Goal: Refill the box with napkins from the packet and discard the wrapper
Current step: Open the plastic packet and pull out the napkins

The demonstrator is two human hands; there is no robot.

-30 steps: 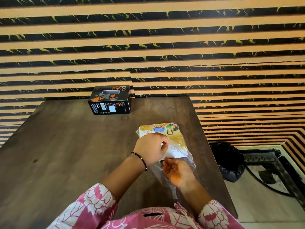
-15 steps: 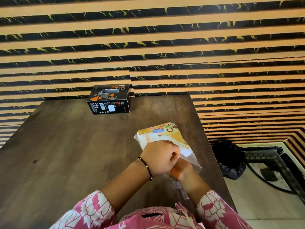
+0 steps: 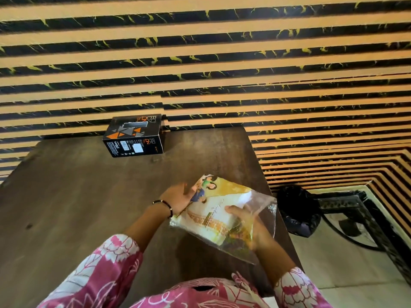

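The napkin packet (image 3: 219,213), clear plastic with a yellow printed picture and white napkins inside, is lifted off the dark wooden table (image 3: 89,196) and tilted. My right hand (image 3: 246,227) grips its lower right part, thumb on top, fingers showing through the loose clear wrapper end. My left hand (image 3: 178,197) holds the packet's upper left edge, fingers curled under it. The black box (image 3: 134,135) with orange triangles stands shut at the table's far edge against the wall, well away from both hands.
A black-lined waste bin (image 3: 298,211) sits on the floor just right of the table. A black metal frame (image 3: 364,218) lies on the floor beyond it. The striped wall (image 3: 200,63) rises straight behind the table.
The packet has been picked up from the table and turned. My left hand moved from on top of it to its left edge; my right hand now grips it from the right.
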